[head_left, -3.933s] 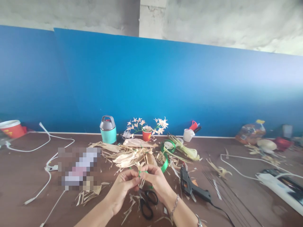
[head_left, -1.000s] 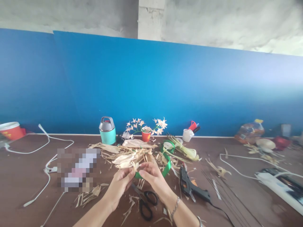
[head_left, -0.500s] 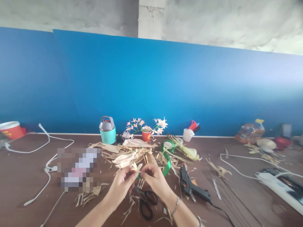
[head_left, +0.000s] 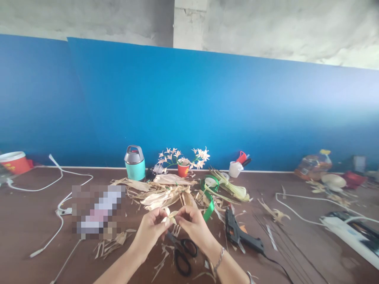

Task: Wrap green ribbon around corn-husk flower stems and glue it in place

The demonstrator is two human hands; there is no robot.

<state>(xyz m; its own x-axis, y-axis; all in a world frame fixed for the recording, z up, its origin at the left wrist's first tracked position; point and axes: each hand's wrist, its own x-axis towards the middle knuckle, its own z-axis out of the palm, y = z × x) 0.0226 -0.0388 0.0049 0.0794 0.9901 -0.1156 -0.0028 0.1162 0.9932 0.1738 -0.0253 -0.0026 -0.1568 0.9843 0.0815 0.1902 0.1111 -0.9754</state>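
Between my two hands is a small pale flower of dried husk [head_left: 170, 217], its petals spread. My left hand [head_left: 152, 228] pinches it from the left, thumb against fingers. On the other side, my right hand [head_left: 194, 225] is closed at the tip of a petal. Directly below lie black-handled scissors [head_left: 182, 252], their blades partly hidden under my left hand. Behind the hands is a heap of dried corn husks [head_left: 166, 195]. A roll of green ribbon [head_left: 210, 187] trails its loose end close to my right hand.
A black glue gun [head_left: 237, 230] with a cord lies to the right, beside thin dark wires [head_left: 281, 244]. At the back stand a turquoise container [head_left: 135, 163], a red cup with husk flowers [head_left: 183, 169] and a white cup [head_left: 235, 169]. A power strip [head_left: 349, 236] sits far right.
The flower has tipped between my fingers, so its open petals now show more toward me. The green piece under it is no longer visible. Both hands have barely moved.
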